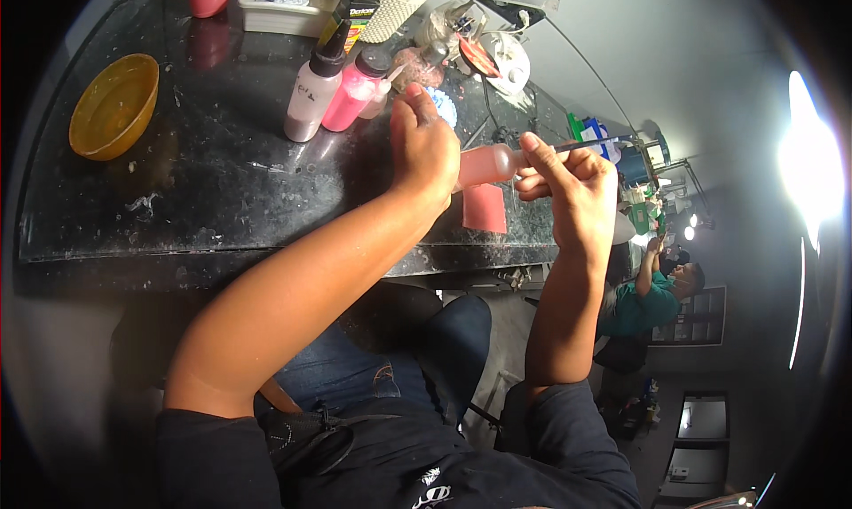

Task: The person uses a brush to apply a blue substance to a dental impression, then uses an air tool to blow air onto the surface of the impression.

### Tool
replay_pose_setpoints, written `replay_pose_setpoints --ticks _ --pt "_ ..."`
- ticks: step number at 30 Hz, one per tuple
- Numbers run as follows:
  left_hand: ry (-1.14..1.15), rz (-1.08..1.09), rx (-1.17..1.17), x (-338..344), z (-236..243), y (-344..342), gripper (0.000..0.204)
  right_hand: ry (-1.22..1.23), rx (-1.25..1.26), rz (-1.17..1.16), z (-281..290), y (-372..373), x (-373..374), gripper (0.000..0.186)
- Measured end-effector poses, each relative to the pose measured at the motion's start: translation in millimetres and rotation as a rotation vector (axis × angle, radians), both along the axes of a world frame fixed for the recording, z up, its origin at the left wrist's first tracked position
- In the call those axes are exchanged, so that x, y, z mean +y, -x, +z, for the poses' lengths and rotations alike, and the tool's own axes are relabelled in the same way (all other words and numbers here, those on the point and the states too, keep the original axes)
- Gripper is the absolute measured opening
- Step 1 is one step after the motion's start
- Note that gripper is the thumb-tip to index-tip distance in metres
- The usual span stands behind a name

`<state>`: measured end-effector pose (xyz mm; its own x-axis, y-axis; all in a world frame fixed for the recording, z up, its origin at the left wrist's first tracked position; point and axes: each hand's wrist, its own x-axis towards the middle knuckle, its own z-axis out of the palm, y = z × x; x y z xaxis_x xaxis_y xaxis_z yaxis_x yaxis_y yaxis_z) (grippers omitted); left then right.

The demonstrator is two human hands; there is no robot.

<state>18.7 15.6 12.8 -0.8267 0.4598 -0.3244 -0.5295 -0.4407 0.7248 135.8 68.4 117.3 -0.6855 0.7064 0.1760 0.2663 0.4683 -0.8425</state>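
Observation:
My left hand [428, 158] is closed round a small translucent bottle [486, 166] of pinkish liquid, which lies tipped on its side above the table with its rounded end toward my right hand [577, 185]. That hand pinches a slim stick-like tool [596, 142] with a dark shaft pointing away to the right; its exact kind is unclear. The right thumb and fingers sit close by the bottle's end. Under the bottle, a flat pink sheet [485, 211] rests near the table edge. Partly behind my left hand is a light blue ridged piece [442, 107].
On the dark table [222, 198] are an amber bowl [115, 110], a white-pink bottle [312, 96] with a black nozzle, a bright pink bottle [353, 92], a white tray [284, 16], a woven basket [390, 12] and plaster pieces [510, 65]. Another person [652, 296] works at the right.

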Motion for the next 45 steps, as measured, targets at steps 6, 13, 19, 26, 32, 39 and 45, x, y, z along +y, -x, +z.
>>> replay_pose_setpoints --ticks 6,13,19,26,32,39,45 --pt "-0.023 -0.036 -0.029 -4 0 1 0.056 -0.125 -0.026 -0.083 -8 7 -6 0.04" --pt "-0.026 -0.063 -0.068 -4 -3 3 0.05 -0.45 0.087 0.042 -19 12 -7 0.035" --pt "-0.079 -0.108 -0.074 -8 8 -5 0.05 -0.591 0.14 -0.034 -33 11 -5 0.04" --pt "-0.068 0.032 -0.082 14 -16 5 0.049 -0.516 -0.303 -0.208 -13 14 -14 0.07" --pt "-0.088 -0.099 -0.115 -8 5 1 0.051 -0.134 -0.023 0.394 18 -9 12 0.037" --pt "-0.085 -0.038 -0.055 -4 -2 2 0.053 -0.048 -0.037 0.409 6 -5 17 0.019" --pt "-0.117 -0.039 -0.079 -4 -3 4 0.048 -0.077 0.081 0.175 -12 4 -3 0.027"
